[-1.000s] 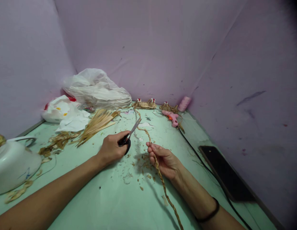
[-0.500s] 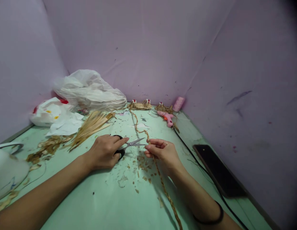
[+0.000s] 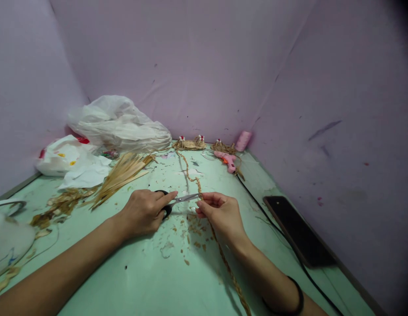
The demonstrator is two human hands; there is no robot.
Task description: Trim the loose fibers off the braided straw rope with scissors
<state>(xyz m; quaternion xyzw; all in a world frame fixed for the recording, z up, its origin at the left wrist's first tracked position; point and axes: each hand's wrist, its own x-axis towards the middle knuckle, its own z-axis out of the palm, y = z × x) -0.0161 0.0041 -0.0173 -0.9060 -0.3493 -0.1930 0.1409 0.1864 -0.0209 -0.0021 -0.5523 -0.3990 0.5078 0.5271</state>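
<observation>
My left hand (image 3: 145,211) grips a pair of scissors (image 3: 184,199) by the black handles, index finger stretched along them. The blades are closed together, and their tips meet the braided straw cord (image 3: 226,259) right beside my right fingertips. My right hand (image 3: 221,215) pinches that cord between thumb and fingers. From the pinch, the cord runs away to the back of the table and also down toward the front edge, past my right forearm. Small brown clippings (image 3: 194,230) lie on the table under the hands.
A pink glue gun (image 3: 227,160) with a black cable lies behind my right hand. Along the right wall rests a black phone (image 3: 298,230). Dried straw strips (image 3: 121,177), a white plastic bag (image 3: 118,125) and a pink thread spool (image 3: 243,141) lie farther back.
The scissor blades have gone from spread apart to closed at the cord. Both hands stay in nearly the same place, and the view has shifted slightly.
</observation>
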